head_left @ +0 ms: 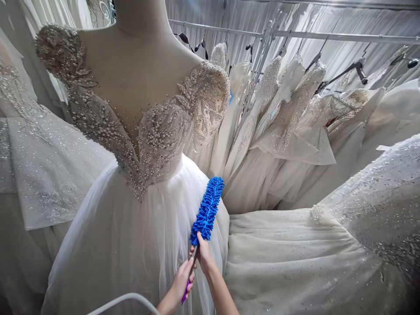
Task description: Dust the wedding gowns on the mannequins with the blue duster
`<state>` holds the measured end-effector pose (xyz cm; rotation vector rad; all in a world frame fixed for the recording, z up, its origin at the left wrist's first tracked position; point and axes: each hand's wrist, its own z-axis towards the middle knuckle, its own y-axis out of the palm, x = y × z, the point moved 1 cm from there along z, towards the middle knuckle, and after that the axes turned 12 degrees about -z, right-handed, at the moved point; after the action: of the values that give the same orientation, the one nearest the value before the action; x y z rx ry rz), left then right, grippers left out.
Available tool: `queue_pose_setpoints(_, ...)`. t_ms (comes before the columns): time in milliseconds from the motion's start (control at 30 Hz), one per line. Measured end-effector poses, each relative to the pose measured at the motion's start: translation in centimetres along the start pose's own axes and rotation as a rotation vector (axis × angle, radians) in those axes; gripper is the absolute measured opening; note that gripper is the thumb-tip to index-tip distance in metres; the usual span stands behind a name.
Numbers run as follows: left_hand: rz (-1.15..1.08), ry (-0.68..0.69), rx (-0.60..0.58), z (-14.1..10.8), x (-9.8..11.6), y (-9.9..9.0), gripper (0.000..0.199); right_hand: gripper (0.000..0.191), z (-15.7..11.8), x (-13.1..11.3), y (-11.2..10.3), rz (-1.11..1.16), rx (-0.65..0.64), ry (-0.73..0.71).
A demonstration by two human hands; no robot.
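A blue microfibre duster [208, 208] with a shaggy head slants up and to the right in front of a white wedding dress [131, 245]. Lower down on its handle, near the purple end, my left hand [182, 278] is wrapped round it. My right hand [204, 253] grips the same handle just below the blue head, thumb along it. The dress is on a mannequin [138, 57] and has a beaded bodice and a full tulle skirt. Part of the skirt is behind the duster and my hands; whether the duster touches the cloth, I cannot tell.
Behind to the right, white gowns [278, 118] hang close together on a metal rail [344, 37] with dark hangers. Another beaded gown [387, 205] spreads along the right side. A sparkling dress [55, 166] stands at left. A white curved tube [124, 297] crosses the bottom edge.
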<state>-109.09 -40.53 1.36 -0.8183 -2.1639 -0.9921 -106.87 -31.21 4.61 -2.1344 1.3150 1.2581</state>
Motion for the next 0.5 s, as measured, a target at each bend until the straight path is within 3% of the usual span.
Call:
queue_pose_setpoints(100,0.078,0.166,-0.037,-0.9,2.3,1.0,0.055,0.046,-1.9,-2.3,-0.9,0.061,-0.036,-0.039)
queue_pose_setpoints(133,0.100,0.284,-0.054,-1.2,3.7,1.3,0.050,0.046,-2.7,-3.2,-1.1,0.079,-0.058,-0.075)
queue_pose_setpoints(200,0.114,0.474,0.041,-1.7,6.7,1.7,0.046,0.045,-4.4,-4.8,-1.3,0.083,-0.105,-0.151)
queue_pose_setpoints(267,0.175,0.611,0.006,-1.8,9.2,2.0,0.036,0.044,-5.9,-5.5,-1.4,0.044,-0.156,-0.193)
queue_pose_setpoints(400,0.191,0.570,-0.129,-1.1,11.1,2.3,0.028,0.050,-7.2,-4.7,-1.3,-0.037,-0.161,-0.219)
queue_pose_setpoints(500,0.128,0.486,-0.089,-0.5,10.7,2.1,0.034,0.052,-6.8,-3.8,-1.3,-0.070,-0.140,-0.230)
